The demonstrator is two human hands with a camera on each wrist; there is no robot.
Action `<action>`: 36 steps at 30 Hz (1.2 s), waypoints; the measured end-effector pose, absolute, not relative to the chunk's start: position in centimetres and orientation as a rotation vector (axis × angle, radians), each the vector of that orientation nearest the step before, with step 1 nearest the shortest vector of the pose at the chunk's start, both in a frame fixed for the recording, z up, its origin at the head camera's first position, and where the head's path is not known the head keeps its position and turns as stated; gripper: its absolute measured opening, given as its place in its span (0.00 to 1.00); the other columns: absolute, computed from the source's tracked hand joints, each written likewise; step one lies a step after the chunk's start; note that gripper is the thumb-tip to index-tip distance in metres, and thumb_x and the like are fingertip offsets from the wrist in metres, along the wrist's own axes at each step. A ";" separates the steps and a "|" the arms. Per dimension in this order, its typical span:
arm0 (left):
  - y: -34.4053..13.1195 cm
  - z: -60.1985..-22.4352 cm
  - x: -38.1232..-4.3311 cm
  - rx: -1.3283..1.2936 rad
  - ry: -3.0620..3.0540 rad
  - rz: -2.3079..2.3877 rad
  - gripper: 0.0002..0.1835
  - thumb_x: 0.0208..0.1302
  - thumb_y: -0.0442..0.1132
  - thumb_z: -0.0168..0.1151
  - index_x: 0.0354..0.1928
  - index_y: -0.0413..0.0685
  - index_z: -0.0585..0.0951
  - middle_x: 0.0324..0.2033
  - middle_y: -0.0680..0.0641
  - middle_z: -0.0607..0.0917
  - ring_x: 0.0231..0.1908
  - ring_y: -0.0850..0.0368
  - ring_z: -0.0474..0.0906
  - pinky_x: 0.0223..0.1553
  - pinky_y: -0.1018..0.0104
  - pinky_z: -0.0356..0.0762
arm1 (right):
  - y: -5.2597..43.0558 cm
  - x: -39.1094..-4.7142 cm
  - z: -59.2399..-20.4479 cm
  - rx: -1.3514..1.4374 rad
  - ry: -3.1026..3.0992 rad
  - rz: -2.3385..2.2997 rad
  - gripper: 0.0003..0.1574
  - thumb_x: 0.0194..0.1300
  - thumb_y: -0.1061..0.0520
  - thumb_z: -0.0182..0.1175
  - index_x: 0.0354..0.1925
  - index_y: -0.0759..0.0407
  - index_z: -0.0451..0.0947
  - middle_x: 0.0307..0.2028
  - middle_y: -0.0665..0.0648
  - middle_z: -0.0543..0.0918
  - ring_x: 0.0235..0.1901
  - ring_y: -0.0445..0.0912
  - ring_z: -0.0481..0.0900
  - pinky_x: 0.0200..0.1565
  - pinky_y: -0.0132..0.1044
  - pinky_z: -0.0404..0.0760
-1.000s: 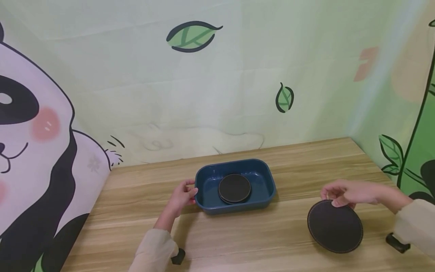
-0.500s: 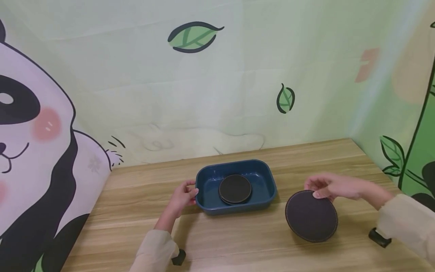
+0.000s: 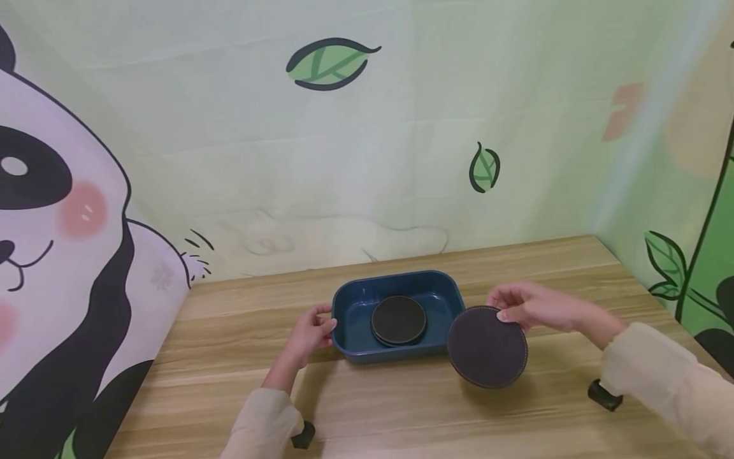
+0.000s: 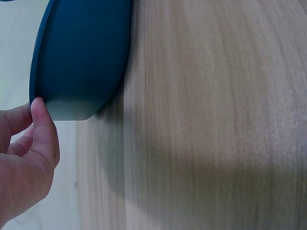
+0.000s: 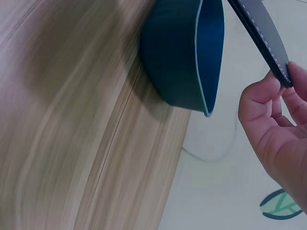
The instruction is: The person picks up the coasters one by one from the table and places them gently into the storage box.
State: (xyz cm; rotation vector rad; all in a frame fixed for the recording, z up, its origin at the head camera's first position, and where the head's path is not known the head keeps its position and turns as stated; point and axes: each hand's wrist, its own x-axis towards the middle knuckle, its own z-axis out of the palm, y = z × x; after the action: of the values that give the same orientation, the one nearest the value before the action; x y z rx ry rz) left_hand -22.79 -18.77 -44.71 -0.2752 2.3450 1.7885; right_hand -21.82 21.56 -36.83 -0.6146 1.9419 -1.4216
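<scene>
A blue rectangular dish [image 3: 355,354] stands on the wooden table, and a small stack of round black coasters [image 3: 399,319] lies inside it. My left hand [image 3: 312,330] pinches the dish's left end at the rim; in the left wrist view its thumb and fingers [image 4: 44,129] meet at that edge. With my right hand [image 3: 533,306] I pinch a larger round dark coaster with stitched edging [image 3: 487,349] by its upper edge. This coaster is held tilted above the table and overlaps the dish's right front corner in the head view. The right wrist view shows it nearly edge-on [image 5: 264,45].
The wooden table [image 3: 390,408] runs back to a cloth backdrop [image 3: 401,159] printed with leaves and a panda [image 3: 51,255]. Black wrist straps [image 3: 604,395] hang below the light sleeves.
My right hand has carried the large coaster leftward and slightly up, from the table's right side to the dish's right end. The left hand and the dish have stayed in place.
</scene>
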 end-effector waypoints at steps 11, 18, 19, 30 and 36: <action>-18.8 -44.7 -22.8 -0.273 2.324 1.817 0.19 0.61 0.31 0.52 0.54 0.37 0.67 0.29 0.46 0.71 0.22 0.59 0.71 0.23 0.73 0.74 | 18.6 -22.9 -37.2 -0.550 1.915 -1.542 0.13 0.61 0.63 0.50 0.44 0.68 0.63 0.32 0.54 0.71 0.30 0.41 0.73 0.30 0.32 0.76; -18.7 -44.6 -22.7 -0.269 2.329 1.822 0.19 0.60 0.31 0.52 0.54 0.37 0.67 0.29 0.46 0.71 0.23 0.58 0.71 0.23 0.73 0.75 | 17.2 -23.3 -37.4 -0.509 1.926 -1.586 0.16 0.61 0.63 0.51 0.46 0.68 0.62 0.34 0.53 0.72 0.31 0.41 0.73 0.30 0.32 0.76; -18.7 -44.6 -22.6 -0.271 2.330 1.821 0.19 0.60 0.31 0.52 0.54 0.37 0.67 0.29 0.45 0.71 0.22 0.58 0.71 0.23 0.73 0.75 | 17.0 -23.4 -37.5 -0.508 1.924 -1.591 0.15 0.60 0.63 0.52 0.45 0.67 0.63 0.34 0.52 0.72 0.31 0.41 0.73 0.30 0.32 0.76; -18.9 -44.9 -22.9 -0.247 2.335 1.834 0.18 0.60 0.31 0.53 0.53 0.37 0.68 0.28 0.48 0.70 0.22 0.61 0.71 0.23 0.72 0.74 | 14.4 -24.6 -38.9 -0.368 1.877 -1.735 0.09 0.61 0.63 0.52 0.40 0.55 0.65 0.29 0.49 0.73 0.24 0.40 0.71 0.26 0.30 0.71; -18.9 -45.0 -22.8 -0.254 2.335 1.837 0.18 0.60 0.30 0.53 0.52 0.38 0.68 0.28 0.47 0.71 0.21 0.61 0.71 0.22 0.73 0.73 | 12.8 -24.9 -39.4 -0.290 1.835 -1.801 0.10 0.60 0.65 0.50 0.41 0.57 0.64 0.27 0.49 0.74 0.23 0.39 0.73 0.23 0.30 0.73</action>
State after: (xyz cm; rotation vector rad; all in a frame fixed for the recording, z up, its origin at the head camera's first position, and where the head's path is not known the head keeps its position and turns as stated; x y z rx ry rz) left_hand -22.84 -18.93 -45.01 -0.2545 2.3354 1.8370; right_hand -24.87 12.81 -39.45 -0.2904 1.8351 -1.8009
